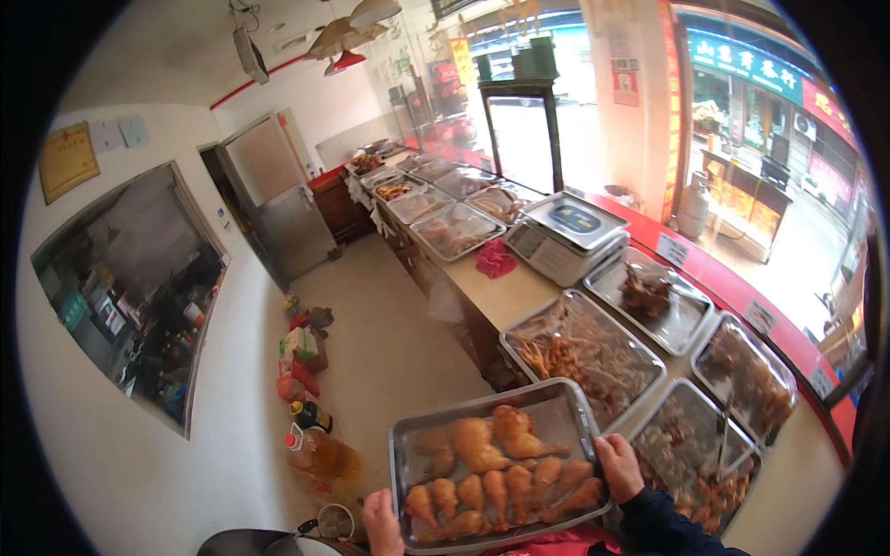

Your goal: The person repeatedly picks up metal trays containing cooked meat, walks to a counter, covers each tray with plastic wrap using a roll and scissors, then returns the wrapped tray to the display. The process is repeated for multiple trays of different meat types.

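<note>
Between my hands is a rectangular metal tray (500,399) of cooked chicken. Several drumsticks (496,492) lie side by side along its near half, with larger leg quarters (477,445) behind them. My left hand (382,522) grips the tray's left edge near the bottom of the view. On the other side, my right hand (619,468), in a dark sleeve, holds the right rim with the thumb on top. The fingers under the tray are hidden. Just beyond my right hand, a tray of chicken feet (584,354) rests on the counter.
A counter (497,300) runs away along the window, bearing several covered food trays (455,233), a weighing scale (567,236) and a pink cloth (496,258). Tongs (724,445) lie on a tray at right. An oil jug (323,452) and bottles stand on the floor by the left wall.
</note>
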### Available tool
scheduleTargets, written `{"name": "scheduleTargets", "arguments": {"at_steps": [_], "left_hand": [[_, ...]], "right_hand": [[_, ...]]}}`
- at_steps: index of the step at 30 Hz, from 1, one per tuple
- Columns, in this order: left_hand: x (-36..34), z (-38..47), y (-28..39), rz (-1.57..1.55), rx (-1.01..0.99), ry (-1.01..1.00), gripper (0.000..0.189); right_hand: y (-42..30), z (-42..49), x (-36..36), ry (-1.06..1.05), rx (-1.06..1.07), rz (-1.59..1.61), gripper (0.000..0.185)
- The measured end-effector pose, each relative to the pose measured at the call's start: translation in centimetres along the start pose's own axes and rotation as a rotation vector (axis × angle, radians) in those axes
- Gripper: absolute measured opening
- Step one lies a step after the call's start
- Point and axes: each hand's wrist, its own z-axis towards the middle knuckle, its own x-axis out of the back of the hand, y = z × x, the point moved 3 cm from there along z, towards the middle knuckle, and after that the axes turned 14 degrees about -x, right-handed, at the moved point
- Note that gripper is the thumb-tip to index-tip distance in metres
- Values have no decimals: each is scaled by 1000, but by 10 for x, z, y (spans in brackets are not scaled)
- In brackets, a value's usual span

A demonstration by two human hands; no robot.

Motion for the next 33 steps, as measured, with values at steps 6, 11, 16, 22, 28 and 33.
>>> {"name": "scheduleTargets", "arguments": {"at_steps": [6,11,16,22,28,33], "left_hand": [[35,87,-7,97,-6,232,26],[61,146,-27,507,24,151,29],[75,265,-75,758,-102,60,35],[78,488,-122,366,-119,294,27],[50,667,-151,73,-42,158,27],[13,807,-194,75,-54,156,26]], "right_hand": [[-59,102,-138,-241,-27,-154,31],[-82,185,-254,-367,-47,-206,32],[-94,269,-372,-392,-34,-287,34],[-145,351,-494,-234,-18,-227,30],[-205,438,-580,-130,24,-133,22],[-230,547,-657,-153,-12,-46,18]]}}
